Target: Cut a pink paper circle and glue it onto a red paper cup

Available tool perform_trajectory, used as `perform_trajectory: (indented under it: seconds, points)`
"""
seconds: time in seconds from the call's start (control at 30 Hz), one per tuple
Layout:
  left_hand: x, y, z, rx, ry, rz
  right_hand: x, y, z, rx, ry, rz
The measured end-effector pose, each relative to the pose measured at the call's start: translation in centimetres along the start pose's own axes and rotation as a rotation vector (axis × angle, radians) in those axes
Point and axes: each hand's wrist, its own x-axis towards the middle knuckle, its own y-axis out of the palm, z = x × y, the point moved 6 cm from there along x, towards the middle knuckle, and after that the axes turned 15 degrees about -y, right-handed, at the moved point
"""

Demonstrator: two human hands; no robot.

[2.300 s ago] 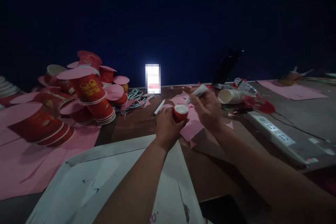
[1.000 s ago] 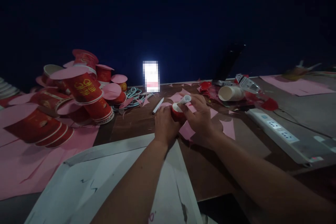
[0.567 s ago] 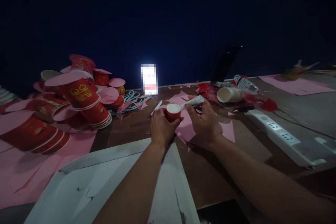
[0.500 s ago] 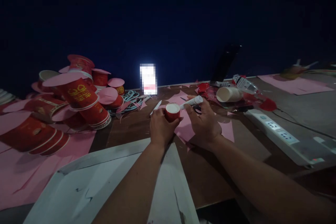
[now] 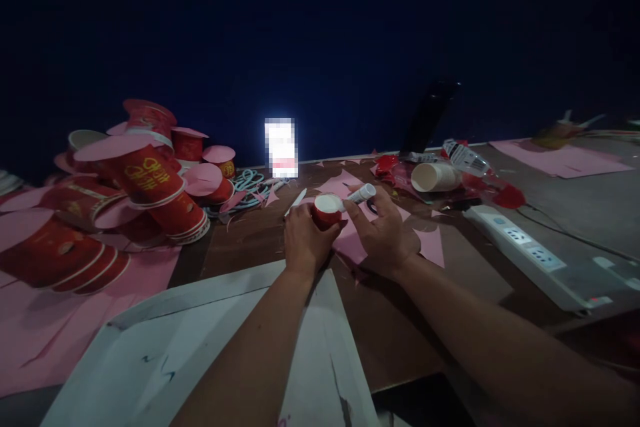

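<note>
My left hand [image 5: 304, 240] is wrapped round a small red paper cup [image 5: 326, 209], held bottom up so its white base shows. My right hand [image 5: 384, 233] grips a white glue stick [image 5: 359, 195] with its tip at the rim of the cup's base. Both hands hover over a pink paper sheet [image 5: 350, 243] lying on the brown table [image 5: 260, 233]. The room is dim.
A heap of red cups capped with pink discs [image 5: 135, 180] fills the left. A lit phone [image 5: 281, 147] stands at the back. A white power strip [image 5: 530, 250], a pale cup lying on its side [image 5: 434, 177] and a plastic bottle [image 5: 467, 159] are at the right. A white board [image 5: 200, 347] lies near me.
The glue stick's tip has come back down to the cup's base after lifting slightly away. Both hands stay in place over the pink paper; the camera shifted a little.
</note>
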Motion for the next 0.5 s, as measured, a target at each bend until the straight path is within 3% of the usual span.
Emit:
perform_trajectory:
  seconds: [0.33, 0.5]
  points:
    - [-0.26, -0.12, -0.09, 0.029, 0.043, -0.067, 0.21, -0.09, -0.76, -0.037, 0.050, 0.053]
    - [-0.26, -0.19, -0.12, 0.048, 0.035, -0.072, 0.49, -0.82, -0.71, -0.044, 0.111, 0.018]
